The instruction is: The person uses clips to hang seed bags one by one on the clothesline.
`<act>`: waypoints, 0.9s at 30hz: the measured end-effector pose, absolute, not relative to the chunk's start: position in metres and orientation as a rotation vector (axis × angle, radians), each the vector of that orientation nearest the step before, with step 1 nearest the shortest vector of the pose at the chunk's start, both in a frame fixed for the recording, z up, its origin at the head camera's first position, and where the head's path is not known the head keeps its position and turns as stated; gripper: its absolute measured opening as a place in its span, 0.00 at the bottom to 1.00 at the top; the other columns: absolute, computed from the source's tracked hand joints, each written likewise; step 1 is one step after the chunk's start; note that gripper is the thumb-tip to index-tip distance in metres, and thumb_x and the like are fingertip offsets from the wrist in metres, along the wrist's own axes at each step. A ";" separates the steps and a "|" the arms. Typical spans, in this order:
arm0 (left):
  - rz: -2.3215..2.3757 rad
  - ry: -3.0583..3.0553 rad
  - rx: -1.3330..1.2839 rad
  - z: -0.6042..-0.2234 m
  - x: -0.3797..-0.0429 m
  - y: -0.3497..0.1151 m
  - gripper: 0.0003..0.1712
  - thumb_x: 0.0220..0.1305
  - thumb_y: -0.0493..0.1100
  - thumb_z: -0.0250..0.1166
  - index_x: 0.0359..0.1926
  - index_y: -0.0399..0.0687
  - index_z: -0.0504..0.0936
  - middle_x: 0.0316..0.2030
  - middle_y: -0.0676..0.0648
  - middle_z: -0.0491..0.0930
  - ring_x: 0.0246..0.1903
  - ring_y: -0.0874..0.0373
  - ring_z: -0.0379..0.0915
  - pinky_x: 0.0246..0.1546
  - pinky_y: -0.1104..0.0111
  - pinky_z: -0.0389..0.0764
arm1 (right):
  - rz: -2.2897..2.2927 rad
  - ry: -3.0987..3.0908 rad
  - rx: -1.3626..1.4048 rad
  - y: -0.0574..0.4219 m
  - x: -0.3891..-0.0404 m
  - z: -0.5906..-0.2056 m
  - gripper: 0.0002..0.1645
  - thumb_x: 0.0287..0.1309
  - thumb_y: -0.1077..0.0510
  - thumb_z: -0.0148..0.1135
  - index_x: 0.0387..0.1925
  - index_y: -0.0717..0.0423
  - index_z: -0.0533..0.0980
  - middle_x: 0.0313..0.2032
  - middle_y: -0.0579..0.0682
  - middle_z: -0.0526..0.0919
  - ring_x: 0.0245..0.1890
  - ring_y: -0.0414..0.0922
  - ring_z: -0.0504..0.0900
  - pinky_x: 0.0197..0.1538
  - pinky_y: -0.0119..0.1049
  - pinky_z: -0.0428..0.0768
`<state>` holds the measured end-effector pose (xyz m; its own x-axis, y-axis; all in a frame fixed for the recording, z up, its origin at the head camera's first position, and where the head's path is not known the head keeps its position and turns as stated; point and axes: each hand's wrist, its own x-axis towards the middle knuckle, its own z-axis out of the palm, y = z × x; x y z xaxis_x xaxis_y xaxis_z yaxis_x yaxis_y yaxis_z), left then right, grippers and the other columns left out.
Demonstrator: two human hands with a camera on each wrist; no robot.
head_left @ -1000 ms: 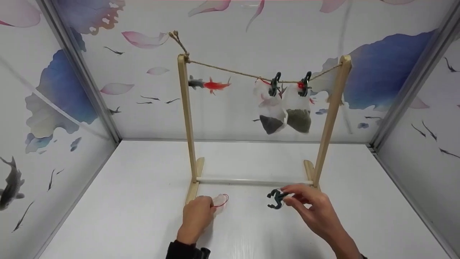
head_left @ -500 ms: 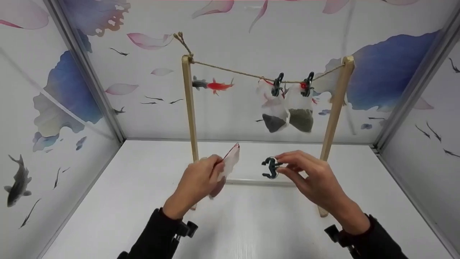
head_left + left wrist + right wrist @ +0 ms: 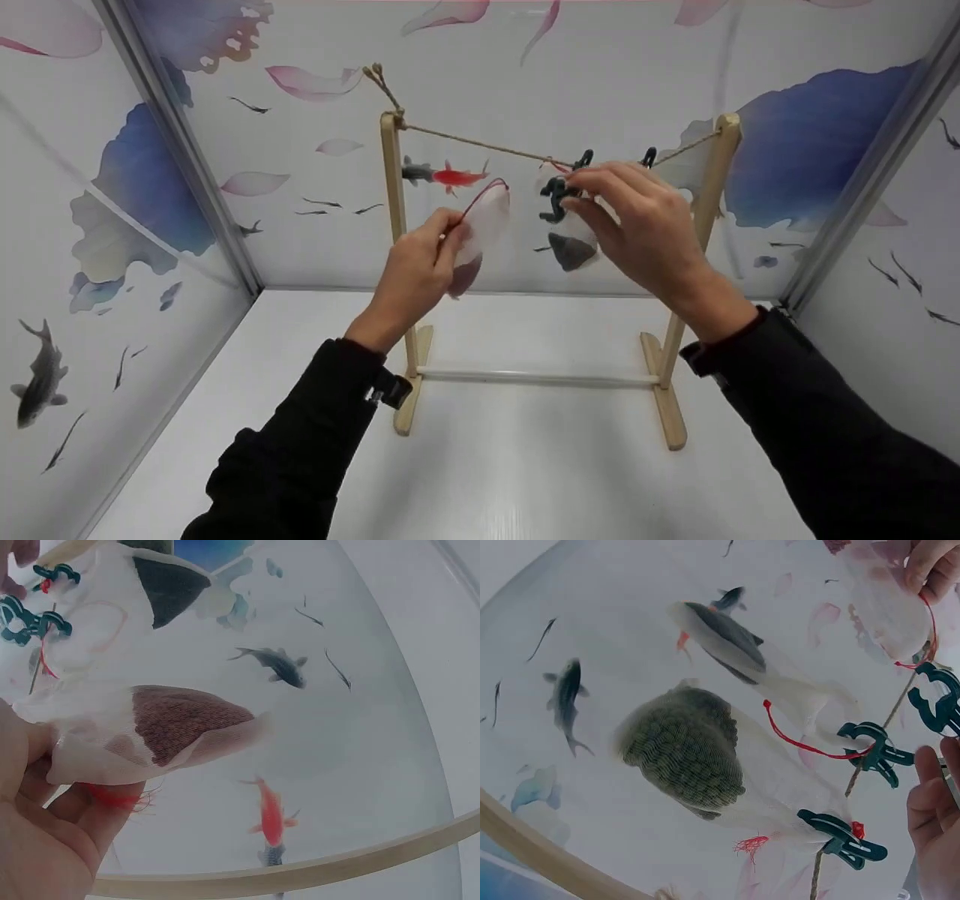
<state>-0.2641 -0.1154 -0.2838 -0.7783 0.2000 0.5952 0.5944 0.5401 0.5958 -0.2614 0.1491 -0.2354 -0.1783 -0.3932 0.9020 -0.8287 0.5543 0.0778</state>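
Observation:
My left hand pinches a white mesh drawstring sachet near its red cord. Reddish-brown filling sits in the bottom of that sachet, clear in the left wrist view. My right hand holds a dark green plastic clip between thumb and fingers, its hooked jaws facing left. Behind the right hand, two sachets hang from a twine line: one with dark grey filling, the other with olive-green filling, hidden in the head view. A green clip and a second clip fasten them.
The twine runs between a left wooden post and a right wooden post. A white bar joins their feet on the white table. Printed panels with fish and petals enclose the back and sides.
From low over the table, both hands have risen toward the twine, the left lifting the sachet and the right carrying the clip. The right hand now covers part of the hanging sachets.

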 end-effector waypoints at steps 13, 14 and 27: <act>-1.676 -2.025 -0.540 -0.285 -0.290 -0.116 0.13 0.82 0.46 0.52 0.58 0.45 0.75 0.56 0.45 0.80 0.56 0.52 0.82 0.58 0.55 0.84 | 0.550 -1.896 0.951 0.120 -0.293 -0.203 0.15 0.74 0.54 0.61 0.48 0.62 0.83 0.47 0.56 0.89 0.49 0.54 0.82 0.49 0.45 0.82; -1.688 -2.005 -0.529 -0.286 -0.291 -0.115 0.13 0.82 0.46 0.52 0.58 0.46 0.74 0.56 0.46 0.80 0.57 0.52 0.82 0.58 0.56 0.84 | 0.595 -1.936 0.929 0.117 -0.294 -0.202 0.15 0.74 0.53 0.62 0.48 0.62 0.83 0.47 0.56 0.89 0.50 0.53 0.83 0.50 0.45 0.82; -1.865 -1.814 -0.547 -0.281 -0.299 -0.105 0.15 0.83 0.45 0.50 0.63 0.48 0.71 0.61 0.45 0.79 0.61 0.52 0.80 0.61 0.56 0.82 | 1.076 -2.263 0.693 0.097 -0.300 -0.195 0.17 0.72 0.48 0.64 0.52 0.54 0.85 0.51 0.52 0.89 0.57 0.47 0.76 0.55 0.40 0.77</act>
